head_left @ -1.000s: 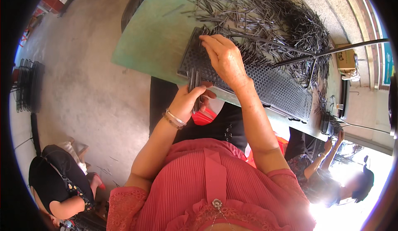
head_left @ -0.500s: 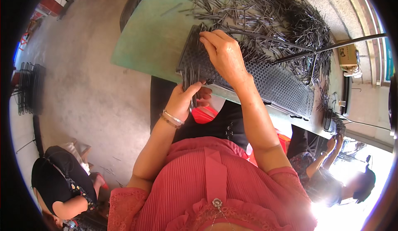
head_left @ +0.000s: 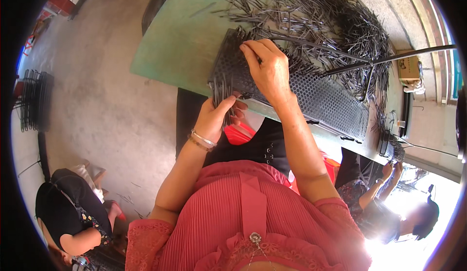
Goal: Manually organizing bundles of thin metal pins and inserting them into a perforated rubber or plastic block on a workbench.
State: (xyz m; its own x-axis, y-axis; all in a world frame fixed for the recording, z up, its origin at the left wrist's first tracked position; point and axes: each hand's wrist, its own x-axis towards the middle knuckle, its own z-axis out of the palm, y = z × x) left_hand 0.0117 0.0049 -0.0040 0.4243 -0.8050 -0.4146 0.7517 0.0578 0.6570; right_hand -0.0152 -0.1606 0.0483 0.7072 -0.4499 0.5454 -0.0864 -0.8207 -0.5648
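My left hand [head_left: 213, 119] is closed around a bundle of thin dark sticks [head_left: 222, 90], which stand up past the thumb beside the panel's left end. A long black perforated panel [head_left: 333, 104] full of small round holes lies along the near edge of the table. Over its left part is my right hand [head_left: 270, 70], thumb and fingers drawn together in a pinch. Whether a stick is between those fingertips is too small to make out. Many sticks [head_left: 304, 66] stand up along the panel's far side.
A large heap of loose dark sticks [head_left: 311, 20] covers the far part of the green table [head_left: 170, 52]. A black bar [head_left: 389, 57] crosses above the heap. One person [head_left: 377, 200] works at the right, and another [head_left: 78, 212] sits at the lower left. A cardboard box [head_left: 408, 68] stands far right.
My right hand has shifted slightly right and down over the panel, still pinched. My left hand holds its bundle in nearly the same place.
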